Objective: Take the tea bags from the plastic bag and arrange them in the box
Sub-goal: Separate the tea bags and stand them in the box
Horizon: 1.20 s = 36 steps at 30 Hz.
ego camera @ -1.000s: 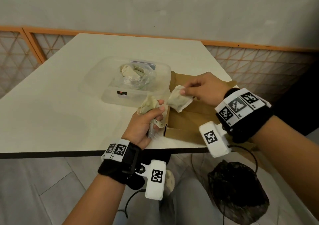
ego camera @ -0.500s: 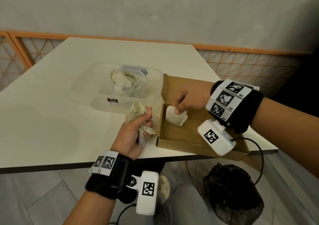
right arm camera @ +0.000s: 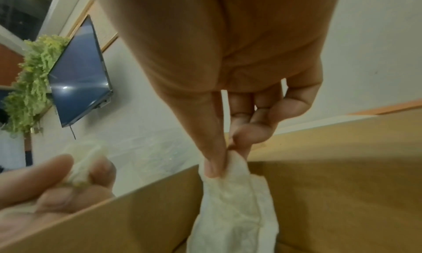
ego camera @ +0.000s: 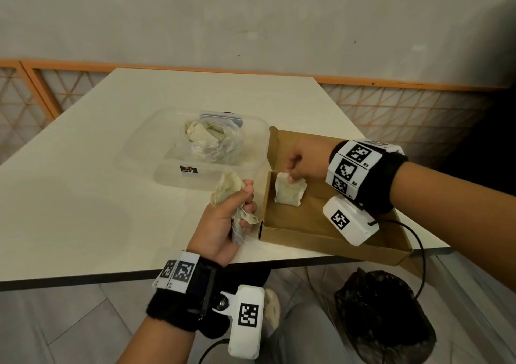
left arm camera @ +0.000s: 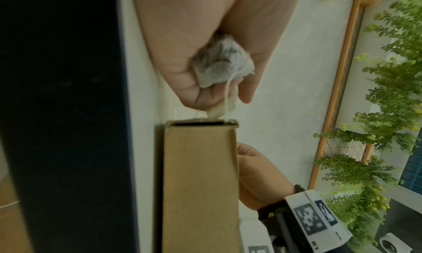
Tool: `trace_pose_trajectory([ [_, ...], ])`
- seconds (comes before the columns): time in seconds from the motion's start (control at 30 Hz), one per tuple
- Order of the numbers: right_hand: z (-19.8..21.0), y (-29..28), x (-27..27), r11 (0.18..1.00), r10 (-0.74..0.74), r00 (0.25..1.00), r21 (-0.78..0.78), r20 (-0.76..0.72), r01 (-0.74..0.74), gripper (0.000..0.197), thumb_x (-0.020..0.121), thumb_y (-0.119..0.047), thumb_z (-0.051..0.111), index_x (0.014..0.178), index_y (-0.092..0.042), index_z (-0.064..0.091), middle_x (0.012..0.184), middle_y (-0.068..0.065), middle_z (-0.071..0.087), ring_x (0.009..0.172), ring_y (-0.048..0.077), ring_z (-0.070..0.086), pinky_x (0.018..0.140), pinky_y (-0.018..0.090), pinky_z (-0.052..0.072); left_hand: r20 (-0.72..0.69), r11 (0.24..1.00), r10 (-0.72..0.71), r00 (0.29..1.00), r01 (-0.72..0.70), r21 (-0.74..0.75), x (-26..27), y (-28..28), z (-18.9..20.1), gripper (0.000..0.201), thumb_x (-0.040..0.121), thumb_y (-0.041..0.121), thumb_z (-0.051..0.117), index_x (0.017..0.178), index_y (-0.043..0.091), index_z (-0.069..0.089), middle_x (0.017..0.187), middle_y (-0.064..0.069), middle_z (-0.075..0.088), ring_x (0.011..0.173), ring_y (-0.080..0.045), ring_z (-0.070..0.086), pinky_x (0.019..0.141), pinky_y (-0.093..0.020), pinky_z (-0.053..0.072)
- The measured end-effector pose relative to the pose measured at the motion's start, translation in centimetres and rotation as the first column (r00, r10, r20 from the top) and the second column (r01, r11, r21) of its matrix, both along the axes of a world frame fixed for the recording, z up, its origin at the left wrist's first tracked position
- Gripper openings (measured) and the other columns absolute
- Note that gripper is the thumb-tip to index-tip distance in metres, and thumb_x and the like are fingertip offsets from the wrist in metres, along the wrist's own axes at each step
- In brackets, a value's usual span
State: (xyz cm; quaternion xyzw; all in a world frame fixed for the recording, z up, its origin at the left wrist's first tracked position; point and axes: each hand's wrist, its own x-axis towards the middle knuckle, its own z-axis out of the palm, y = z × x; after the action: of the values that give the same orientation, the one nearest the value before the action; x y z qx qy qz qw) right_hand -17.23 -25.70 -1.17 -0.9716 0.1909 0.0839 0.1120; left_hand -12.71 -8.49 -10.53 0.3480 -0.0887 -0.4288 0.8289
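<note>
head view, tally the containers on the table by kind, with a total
clear plastic tub: 1
plastic bag with tea bags, inside the tub: 1
cardboard box: 1
total: 3

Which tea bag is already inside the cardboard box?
The flat tea bag pinched by the right hand. It lies on the box floor; the others are in the left hand or the plastic bag.

Right hand [ego camera: 305, 160] pinches tea bag [ego camera: 289, 193] inside box [ego camera: 329, 233]; left hand [ego camera: 223, 221] grips bunch.
</note>
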Motion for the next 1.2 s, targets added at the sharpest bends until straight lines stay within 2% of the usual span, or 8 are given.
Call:
trace_pose_trajectory([
  [0.17, 0.6, -0.1, 0.1, 0.997, 0.033, 0.999, 0.065, 0.010, -0.034, 0.011, 0.080, -0.022, 0.071, 0.090, -0.019, 0.068, 0.071, -0.017, 0.053, 0.068, -0.001, 0.046, 0.066, 0.014, 0.035, -0.012, 1.000, -0.004, 1.000, 0.004, 0.006, 0.0, 0.0, 0.1, 0.016, 0.074, 0.014, 0.063, 0.090, 0.015, 0.060, 0.065, 0.003, 0.049, 0.049, -0.002, 0.047, 0.033, -0.012, 0.034],
  [0.37, 0.6, -0.3, 0.8, 0.999, -0.047, 0.999, 0.016, 0.005, 0.047, 0.024, 0.079, -0.021, 0.070, 0.102, -0.013, 0.066, 0.072, -0.012, 0.051, 0.082, 0.012, 0.051, 0.062, 0.019, 0.038, -0.037, 1.000, -0.009, 0.999, 0.009, 0.004, 0.0, 0.0, 0.1, 0.018, 0.075, 0.018, 0.063, 0.093, 0.014, 0.060, 0.068, 0.002, 0.050, 0.051, -0.003, 0.048, 0.034, -0.012, 0.034],
  [0.53, 1.6, 1.0, 0.0, 0.995, -0.086, 0.948, 0.075, 0.306, 0.066, 0.027, 0.080, -0.025, 0.070, 0.104, -0.017, 0.061, 0.092, 0.001, 0.060, 0.086, 0.015, 0.052, 0.069, 0.024, 0.038, -0.156, 0.994, -0.107, 0.982, 0.101, -0.050, 0.6, 0.3, 0.2, 0.033, 0.082, 0.044, 0.056, 0.093, 0.013, 0.060, 0.072, -0.001, 0.051, 0.055, -0.007, 0.051, 0.035, -0.014, 0.037],
  [0.63, 1.6, 3.3, -0.7, 0.965, -0.054, 0.918, 0.258, 0.392, -0.053, 0.022, 0.078, -0.029, 0.072, 0.096, -0.021, 0.065, 0.085, -0.001, 0.064, 0.076, 0.011, 0.056, 0.069, 0.021, 0.043, -0.149, 0.988, -0.157, 0.976, 0.153, -0.034, 0.5, 0.5, 0.1, 0.025, 0.082, 0.031, 0.053, 0.087, 0.006, 0.054, 0.067, -0.004, 0.048, 0.048, -0.008, 0.047, 0.033, -0.014, 0.034],
  [0.8, 0.2, 5.7, -0.3, 0.928, 0.113, 0.949, 0.309, 0.296, -0.207, 0.027, 0.077, -0.029, 0.073, 0.102, -0.025, 0.064, 0.084, -0.009, 0.058, 0.067, 0.004, 0.049, 0.067, 0.021, 0.042, -0.016, 0.986, -0.165, 0.986, 0.165, 0.036, 0.0, 0.4, 0.3, 0.009, 0.078, 0.017, 0.054, 0.083, 0.010, 0.055, 0.057, -0.006, 0.046, 0.034, -0.006, 0.038, 0.039, -0.015, 0.023],
  [0.9, 0.1, 5.3, 0.1, 0.921, 0.066, 0.943, 0.344, 0.326, -0.183, 0.010, 0.077, -0.020, 0.073, 0.087, -0.018, 0.070, 0.079, -0.004, 0.063, 0.071, 0.006, 0.054, 0.072, 0.024, 0.044, 0.001, 0.990, -0.135, 0.991, 0.135, 0.033, -0.2, 0.5, 0.3, 0.010, 0.072, 0.010, 0.060, 0.080, 0.005, 0.056, 0.056, -0.008, 0.050, 0.033, -0.007, 0.037, 0.034, -0.014, 0.027],
  [1.03, 0.3, 5.1, -0.5, 0.900, -0.011, 0.962, 0.422, 0.272, -0.109, 0.030, 0.075, -0.030, 0.075, 0.100, -0.016, 0.066, 0.080, 0.001, 0.063, 0.070, 0.009, 0.056, 0.073, 0.023, 0.045, 0.054, 0.996, -0.085, 0.995, 0.084, 0.012, -0.2, 0.4, 0.0, 0.011, 0.074, 0.005, 0.059, 0.081, 0.008, 0.066, 0.061, -0.006, 0.055, 0.037, -0.007, 0.042, 0.033, -0.014, 0.030],
  [1.2, 0.4, 4.6, -1.1, 0.890, -0.011, 0.982, 0.450, 0.188, -0.076, 0.029, 0.074, -0.035, 0.074, 0.097, -0.017, 0.070, 0.087, -0.005, 0.067, 0.080, 0.006, 0.060, 0.075, 0.018, 0.046, 0.139, 0.998, -0.065, 0.988, 0.068, -0.016, -0.8, 0.5, 0.3, 0.015, 0.081, 0.005, 0.061, 0.093, 0.008, 0.070, 0.068, -0.003, 0.065, 0.043, -0.005, 0.053, 0.037, -0.013, 0.038],
])
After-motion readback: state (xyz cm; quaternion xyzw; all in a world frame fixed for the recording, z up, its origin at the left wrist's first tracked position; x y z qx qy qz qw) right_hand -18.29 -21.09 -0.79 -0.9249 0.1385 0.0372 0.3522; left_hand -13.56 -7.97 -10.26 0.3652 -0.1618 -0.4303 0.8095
